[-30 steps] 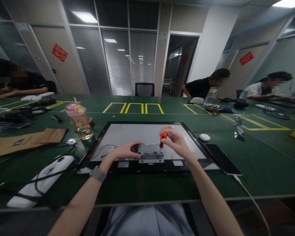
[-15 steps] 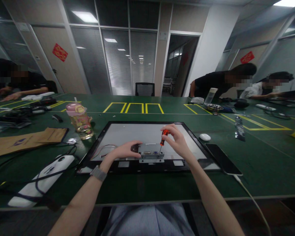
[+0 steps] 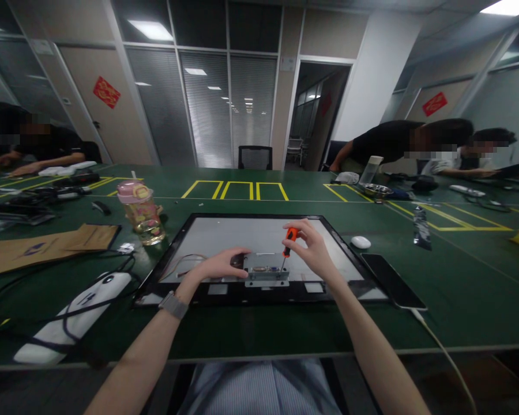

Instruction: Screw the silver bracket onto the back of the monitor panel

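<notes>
Two hands: both over the monitor panel [image 3: 225,236], which lies flat, back side up, on the green table [image 3: 458,288].
Right hand [image 3: 313,251]: fingers pinched together around the orange handle of a small screwdriver [image 3: 289,239]; the rest of the hand curled loosely.
Screwdriver: near upright, slightly tilted, tip down at the right end of the metal connector bracket [image 3: 267,269]; whether the tip sits in a screw cannot be told.
Left hand [image 3: 218,266]: palm down, fingers loosely bent and close together, resting on the panel; fingertips touch a dark part just left of the bracket. It grips nothing.
Bracket: near the panel's front edge, about midway along it.
Left wrist: grey watch strap [image 3: 172,304], at the panel's front-left corner.
Left of panel: pink-lidded bottle [image 3: 139,213], brown envelope [image 3: 47,245], white device wrapped in black cable [image 3: 69,323].
Right of panel: white mouse [image 3: 360,242], dark phone [image 3: 393,280] with a cable.
Beyond panel: other people seated at the table's far sides.
</notes>
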Demonstrator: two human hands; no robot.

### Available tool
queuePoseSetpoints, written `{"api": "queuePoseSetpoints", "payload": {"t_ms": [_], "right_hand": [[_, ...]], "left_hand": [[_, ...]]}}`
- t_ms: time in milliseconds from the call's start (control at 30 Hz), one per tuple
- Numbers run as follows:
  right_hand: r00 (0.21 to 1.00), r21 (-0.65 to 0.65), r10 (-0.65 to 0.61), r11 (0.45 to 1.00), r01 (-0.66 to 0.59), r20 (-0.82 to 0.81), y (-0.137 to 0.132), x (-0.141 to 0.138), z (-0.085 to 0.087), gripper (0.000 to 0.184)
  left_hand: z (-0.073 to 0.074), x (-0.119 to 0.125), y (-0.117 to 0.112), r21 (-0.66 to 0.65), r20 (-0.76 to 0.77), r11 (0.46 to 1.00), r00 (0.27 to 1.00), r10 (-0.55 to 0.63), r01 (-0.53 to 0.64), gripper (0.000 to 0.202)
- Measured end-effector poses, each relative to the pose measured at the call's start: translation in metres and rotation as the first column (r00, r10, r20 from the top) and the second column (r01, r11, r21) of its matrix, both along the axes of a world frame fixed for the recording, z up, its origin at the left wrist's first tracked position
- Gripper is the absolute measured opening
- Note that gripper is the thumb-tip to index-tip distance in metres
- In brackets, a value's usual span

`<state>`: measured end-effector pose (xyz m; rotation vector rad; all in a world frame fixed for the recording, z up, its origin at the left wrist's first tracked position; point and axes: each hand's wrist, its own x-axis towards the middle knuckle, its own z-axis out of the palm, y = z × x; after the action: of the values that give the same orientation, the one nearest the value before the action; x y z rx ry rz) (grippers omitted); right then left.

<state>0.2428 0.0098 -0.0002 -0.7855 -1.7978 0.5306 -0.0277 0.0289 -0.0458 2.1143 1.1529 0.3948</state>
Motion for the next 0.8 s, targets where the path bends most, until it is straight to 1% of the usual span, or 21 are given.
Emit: {"api": "queuePoseSetpoints", "payload": {"t_ms": [67,100,167,200,300,367,433,533,600,700,800], "right_hand": [[1.000,-0.003,0.002,1.000,-0.002,-0.014,0.001,0.002,0.001,0.026],[0.999,-0.015,0.019,1.000,-0.020,-0.031,0.000,0.002,0.001,0.030],[0.995,-0.056,0.080,0.995,-0.084,-0.064,-0.001,0.004,0.002,0.039],[0.990,-0.076,0.122,0.989,-0.128,-0.074,-0.002,0.004,0.003,0.039],[0.959,-0.131,0.276,0.950,-0.283,-0.066,-0.007,0.006,0.008,0.031],[0.940,-0.146,0.340,0.929,-0.341,-0.033,-0.009,0.007,0.011,0.028],[0.949,-0.125,0.316,0.942,-0.312,0.011,-0.009,0.007,0.012,0.026],[0.984,-0.061,0.178,0.982,-0.176,0.021,-0.006,0.005,0.010,0.029],[0.992,-0.052,0.123,0.991,-0.123,-0.006,-0.005,0.004,0.008,0.035],[0.990,-0.071,0.143,0.987,-0.144,-0.015,-0.005,0.004,0.005,0.041],[0.975,-0.072,0.220,0.973,-0.218,0.013,-0.007,0.006,0.006,0.033]], "left_hand": [[-0.001,-0.001,0.000,0.002,-0.003,1.000,1.000,0.000,0.000,0.074],[-0.001,-0.001,0.000,0.003,-0.004,1.000,1.000,0.000,0.000,0.074],[0.000,-0.001,0.000,0.002,-0.006,1.000,1.000,0.002,-0.002,0.074],[0.001,0.000,-0.001,0.000,-0.005,1.000,1.000,0.004,-0.004,0.074],[0.003,0.001,-0.002,-0.005,-0.002,1.000,1.000,0.002,-0.002,0.072],[0.004,0.002,-0.003,-0.005,0.001,1.000,1.000,0.000,0.000,0.072],[0.004,0.002,-0.003,-0.004,0.004,1.000,1.000,0.000,0.000,0.072],[0.004,0.001,-0.003,-0.006,0.009,1.000,1.000,-0.004,0.004,0.072],[0.003,0.001,-0.003,-0.010,0.010,1.000,1.000,0.002,-0.002,0.072],[0.004,0.001,-0.003,-0.013,0.012,1.000,1.000,0.001,-0.001,0.071],[0.005,0.002,-0.004,-0.012,0.011,1.000,1.000,-0.003,0.004,0.071]]}}
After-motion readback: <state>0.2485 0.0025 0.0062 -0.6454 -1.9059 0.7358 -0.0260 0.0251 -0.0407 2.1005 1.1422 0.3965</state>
